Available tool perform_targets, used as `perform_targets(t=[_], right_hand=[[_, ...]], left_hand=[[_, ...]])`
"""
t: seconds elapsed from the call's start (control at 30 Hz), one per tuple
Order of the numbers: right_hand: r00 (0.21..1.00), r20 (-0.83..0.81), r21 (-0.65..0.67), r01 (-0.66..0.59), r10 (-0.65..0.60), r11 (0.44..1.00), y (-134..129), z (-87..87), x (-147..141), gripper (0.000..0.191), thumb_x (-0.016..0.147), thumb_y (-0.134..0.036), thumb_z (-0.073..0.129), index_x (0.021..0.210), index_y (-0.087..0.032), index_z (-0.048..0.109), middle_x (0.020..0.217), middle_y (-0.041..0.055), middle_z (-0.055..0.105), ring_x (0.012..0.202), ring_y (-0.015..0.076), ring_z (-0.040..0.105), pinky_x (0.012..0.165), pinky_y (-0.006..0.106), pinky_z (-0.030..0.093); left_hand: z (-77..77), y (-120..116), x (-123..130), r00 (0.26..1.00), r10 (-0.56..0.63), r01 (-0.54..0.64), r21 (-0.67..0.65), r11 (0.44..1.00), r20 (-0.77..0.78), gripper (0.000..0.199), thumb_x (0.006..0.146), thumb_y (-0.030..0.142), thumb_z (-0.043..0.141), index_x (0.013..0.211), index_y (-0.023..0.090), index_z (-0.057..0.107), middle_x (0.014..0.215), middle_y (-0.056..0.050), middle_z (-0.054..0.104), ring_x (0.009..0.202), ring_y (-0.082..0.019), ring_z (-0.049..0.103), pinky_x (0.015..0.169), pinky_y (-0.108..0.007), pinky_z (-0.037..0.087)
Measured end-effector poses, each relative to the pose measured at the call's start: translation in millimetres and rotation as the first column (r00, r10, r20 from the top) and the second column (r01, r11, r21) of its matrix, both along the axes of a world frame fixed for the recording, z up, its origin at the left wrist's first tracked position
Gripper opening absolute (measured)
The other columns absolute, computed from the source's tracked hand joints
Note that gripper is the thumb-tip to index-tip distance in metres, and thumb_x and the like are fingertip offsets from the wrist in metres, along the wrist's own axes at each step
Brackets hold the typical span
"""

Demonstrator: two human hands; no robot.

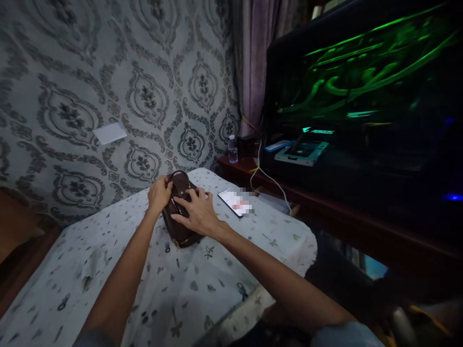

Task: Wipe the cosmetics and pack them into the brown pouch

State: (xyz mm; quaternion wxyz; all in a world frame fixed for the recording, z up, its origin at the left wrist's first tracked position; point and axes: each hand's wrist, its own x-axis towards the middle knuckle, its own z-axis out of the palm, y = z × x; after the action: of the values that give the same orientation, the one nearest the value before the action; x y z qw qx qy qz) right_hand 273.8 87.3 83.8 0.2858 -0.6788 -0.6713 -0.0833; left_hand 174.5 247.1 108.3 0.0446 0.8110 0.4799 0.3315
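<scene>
A small dark brown handbag point(182, 233) with gold-coloured zip fittings and a top handle lies on a white patterned cloth point(119, 255). My left hand point(159, 193) is closed on the bag's far left edge near the handle, fingertips curled over it. Across the bag's upper face rests my right hand point(198, 212), its fingers spread and touching the leather near a zip. Part of the bag is covered by this hand. A phone point(233, 201) with a lit, partly blurred screen lies right of the bag.
Patterned wallpaper rises behind, with a white card point(109, 133) on it. To the right, a dark wooden desk point(238, 166) carries a clear bottle point(232, 149), a white cable point(269, 176), a drive-like device point(302, 153) and a green-lit monitor point(361, 72).
</scene>
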Motion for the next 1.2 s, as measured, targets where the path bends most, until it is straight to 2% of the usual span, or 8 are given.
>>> perform_targets(t=[0.33,0.4,0.5,0.57,0.73,0.93,1.03,1.2], right_hand=[[0.995,-0.091,0.108,-0.022,0.032,0.994,10,-21.1,-4,0.048,0.090,-0.047,0.058,0.132,-0.026,0.060,0.147,0.0160,0.044,0.140,0.0376,0.029,0.110,0.059,0.024],[0.986,-0.165,0.147,-0.016,0.040,0.989,13,-28.1,-3,0.055,0.086,-0.046,0.062,0.135,-0.022,0.057,0.151,0.0189,0.037,0.141,0.0371,0.028,0.111,0.057,0.025],[0.956,-0.292,0.192,0.061,-0.002,0.979,20,-39.4,-3,0.079,0.080,-0.047,0.066,0.145,-0.011,0.042,0.156,0.0254,0.023,0.144,0.0395,0.022,0.111,0.057,0.028],[0.938,-0.344,0.192,0.106,-0.034,0.976,24,-44.9,-4,0.086,0.077,-0.049,0.067,0.147,-0.009,0.037,0.157,0.0266,0.020,0.145,0.0416,0.019,0.111,0.059,0.028],[0.940,-0.339,0.182,0.104,-0.036,0.978,28,-44.3,-5,0.078,0.078,-0.049,0.066,0.145,-0.014,0.043,0.153,0.0231,0.029,0.141,0.0414,0.026,0.111,0.059,0.029],[0.969,-0.243,0.161,0.094,-0.053,0.983,19,-36.8,-7,0.055,0.086,-0.043,0.063,0.138,-0.027,0.055,0.155,0.0157,0.028,0.140,0.0405,0.025,0.110,0.056,0.028],[0.968,-0.243,0.136,0.096,-0.061,0.986,15,-34.3,-8,0.048,0.088,-0.046,0.061,0.134,-0.030,0.059,0.156,0.0155,0.028,0.142,0.0408,0.024,0.109,0.056,0.027],[0.967,-0.245,0.108,0.097,-0.068,0.989,12,-30.7,-9,0.050,0.088,-0.049,0.061,0.134,-0.030,0.058,0.155,0.0175,0.028,0.143,0.0414,0.024,0.108,0.057,0.028]], left_hand=[[-5.2,2,13,0.983,0.175,-0.173,-0.041,0.984,0.048,0.018,0.095,0.029,0.043,0.097,0.021,0.059,0.100,-0.011,0.070,0.096,-0.028,0.065,0.078,-0.036,0.046],[-5.6,-2,13,0.982,0.180,-0.178,-0.033,0.983,0.056,0.017,0.095,0.029,0.043,0.097,0.022,0.058,0.099,-0.010,0.070,0.096,-0.028,0.065,0.078,-0.036,0.046],[-6.3,-6,15,0.982,0.174,-0.173,-0.016,0.985,0.072,0.016,0.096,0.028,0.042,0.097,0.022,0.058,0.098,-0.009,0.069,0.095,-0.028,0.065,0.078,-0.036,0.046],[-7.5,-8,19,0.983,0.164,-0.165,0.002,0.986,0.080,0.016,0.096,0.027,0.042,0.099,0.022,0.057,0.098,-0.010,0.069,0.095,-0.028,0.064,0.078,-0.036,0.045],[-11.1,-8,29,0.987,0.137,-0.140,0.031,0.990,0.088,0.015,0.095,0.027,0.044,0.102,0.021,0.056,0.099,-0.013,0.068,0.100,-0.030,0.062,0.080,-0.037,0.043],[-11.7,-7,21,0.980,0.101,-0.105,0.015,0.994,0.171,0.011,0.093,0.026,0.045,0.094,0.022,0.055,0.094,-0.010,0.066,0.095,-0.028,0.062,0.079,-0.036,0.042],[-12.6,-2,15,0.965,0.072,-0.075,0.001,0.997,0.250,0.010,0.090,0.028,0.049,0.083,0.022,0.053,0.085,-0.006,0.063,0.087,-0.025,0.060,0.077,-0.033,0.042],[-18.4,10,11,0.917,0.023,-0.001,-0.054,0.999,0.399,0.014,0.085,0.027,0.050,0.072,0.021,0.047,0.067,0.003,0.052,0.065,-0.015,0.052,0.064,-0.025,0.042]])
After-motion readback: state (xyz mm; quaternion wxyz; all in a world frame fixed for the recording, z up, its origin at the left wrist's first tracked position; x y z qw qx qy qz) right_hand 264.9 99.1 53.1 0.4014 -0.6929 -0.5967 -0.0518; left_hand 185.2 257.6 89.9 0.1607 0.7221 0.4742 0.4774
